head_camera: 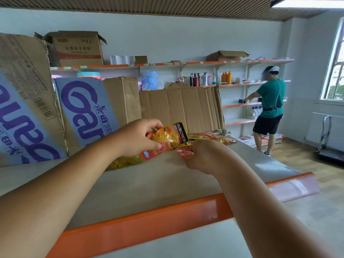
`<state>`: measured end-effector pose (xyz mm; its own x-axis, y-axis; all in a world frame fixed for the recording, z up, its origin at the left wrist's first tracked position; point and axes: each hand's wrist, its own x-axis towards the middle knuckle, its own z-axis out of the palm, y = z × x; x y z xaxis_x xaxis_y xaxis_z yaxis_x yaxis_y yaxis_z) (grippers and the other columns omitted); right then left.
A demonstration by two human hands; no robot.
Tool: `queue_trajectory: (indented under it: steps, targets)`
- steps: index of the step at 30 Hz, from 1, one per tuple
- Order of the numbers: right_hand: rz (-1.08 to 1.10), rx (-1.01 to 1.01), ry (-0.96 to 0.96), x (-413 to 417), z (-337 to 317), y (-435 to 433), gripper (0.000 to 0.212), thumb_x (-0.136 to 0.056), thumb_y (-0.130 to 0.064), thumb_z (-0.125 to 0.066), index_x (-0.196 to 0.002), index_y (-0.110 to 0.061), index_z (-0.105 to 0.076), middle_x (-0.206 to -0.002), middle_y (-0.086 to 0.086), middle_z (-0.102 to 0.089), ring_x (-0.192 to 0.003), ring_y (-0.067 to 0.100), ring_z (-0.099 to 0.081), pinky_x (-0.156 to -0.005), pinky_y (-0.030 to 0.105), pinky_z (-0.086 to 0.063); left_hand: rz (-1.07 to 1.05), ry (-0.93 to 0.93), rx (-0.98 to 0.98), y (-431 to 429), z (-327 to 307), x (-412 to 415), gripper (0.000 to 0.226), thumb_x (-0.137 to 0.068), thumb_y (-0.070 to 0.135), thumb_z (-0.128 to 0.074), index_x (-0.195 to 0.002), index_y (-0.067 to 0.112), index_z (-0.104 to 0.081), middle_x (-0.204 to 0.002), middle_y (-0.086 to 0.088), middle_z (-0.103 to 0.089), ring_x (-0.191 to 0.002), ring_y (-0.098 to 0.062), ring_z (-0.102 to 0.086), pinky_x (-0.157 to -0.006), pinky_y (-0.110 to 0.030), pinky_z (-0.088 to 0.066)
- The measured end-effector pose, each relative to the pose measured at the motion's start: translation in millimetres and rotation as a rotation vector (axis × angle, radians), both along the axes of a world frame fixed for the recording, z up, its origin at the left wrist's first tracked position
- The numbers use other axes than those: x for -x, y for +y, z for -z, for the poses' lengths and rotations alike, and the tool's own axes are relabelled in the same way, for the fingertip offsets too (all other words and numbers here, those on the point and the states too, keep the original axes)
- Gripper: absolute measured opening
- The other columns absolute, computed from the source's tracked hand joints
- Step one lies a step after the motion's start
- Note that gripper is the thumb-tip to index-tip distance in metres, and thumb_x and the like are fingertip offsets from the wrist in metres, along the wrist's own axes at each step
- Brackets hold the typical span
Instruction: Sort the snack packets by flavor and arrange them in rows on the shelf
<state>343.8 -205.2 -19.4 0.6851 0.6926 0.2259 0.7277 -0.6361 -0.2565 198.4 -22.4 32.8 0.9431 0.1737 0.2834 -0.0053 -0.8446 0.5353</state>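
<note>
My left hand (138, 136) holds a yellow-orange snack packet (172, 135) lifted above the grey shelf (152, 183), thumb and fingers curled round its left end. Under that hand lie more packets, one yellow (122, 162) and one orange-red (154, 152). My right hand (202, 155) is curled over an orange-red packet (185, 153) lying on the shelf; its fingertips are hidden. Several more orange and yellow packets (212, 138) lie in a loose pile further back on the shelf.
Blue-printed cardboard boxes (83, 108) and a flattened carton (182, 107) stand along the back of the shelf. An orange price rail (149, 220) edges its front. A person in a green shirt (270, 101) works at wall shelves with bottles at the right. A folded trolley (325, 140) stands by the window.
</note>
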Motion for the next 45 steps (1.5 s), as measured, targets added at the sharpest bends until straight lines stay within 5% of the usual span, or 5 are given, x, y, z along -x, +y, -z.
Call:
queue_trajectory:
  steps: [5, 13, 23, 37, 45]
  targets:
    - [-0.095, 0.012, 0.072, 5, -3, -1, 0.029, -0.071, -0.042, -0.064, -0.097, -0.030, -0.058, -0.089, -0.007, -0.060, -0.089, 0.019, -0.059, -0.082, 0.035, -0.052, 0.071, 0.132, 0.135, 2, -10, 9, 0.032, -0.079, 0.020, -0.065, -0.102, 0.038, -0.077, -0.101, 0.004, -0.078, -0.094, -0.013, -0.074, -0.081, -0.025, -0.059]
    - [-0.179, -0.059, 0.031, 19, -8, -15, 0.029, -0.083, -0.045, -0.070, -0.099, -0.024, -0.060, -0.080, -0.011, -0.054, -0.069, 0.004, -0.048, -0.056, 0.027, -0.036, -0.063, 0.415, -0.374, -2, -1, 11, 0.037, -0.087, 0.014, -0.064, -0.084, 0.048, -0.077, -0.089, 0.026, -0.070, -0.085, 0.002, -0.066, -0.075, -0.026, -0.055]
    - [-0.194, 0.012, 0.005, 23, -11, -8, 0.032, -0.086, -0.053, -0.069, -0.090, -0.024, -0.056, -0.079, -0.007, -0.058, -0.067, 0.007, -0.048, -0.055, 0.027, -0.033, -0.400, 0.694, -0.543, -22, -9, 17, 0.058, -0.072, 0.083, -0.069, -0.087, 0.027, -0.062, -0.087, 0.001, -0.071, -0.070, -0.015, -0.069, -0.056, -0.027, -0.050]
    - [-0.195, 0.193, 0.112, 34, -34, -13, 0.046, -0.078, -0.048, -0.083, -0.113, -0.029, -0.059, -0.120, -0.006, -0.062, -0.105, 0.020, -0.061, -0.092, 0.037, -0.053, -0.208, 0.621, -0.512, -19, -17, 32, 0.030, -0.076, 0.052, -0.086, -0.095, 0.043, -0.065, -0.089, 0.022, -0.059, -0.077, -0.001, -0.056, -0.065, -0.028, -0.044]
    - [-0.226, 0.536, -0.064, 76, -56, 0, 0.057, -0.087, -0.024, -0.074, -0.134, -0.048, -0.054, -0.132, -0.009, -0.054, -0.099, 0.012, -0.054, -0.076, 0.026, -0.048, -0.176, 0.594, -0.545, -16, 0, 97, 0.053, -0.098, 0.035, -0.054, -0.127, 0.078, -0.045, -0.117, 0.020, -0.049, -0.094, -0.004, -0.049, -0.068, -0.021, -0.035]
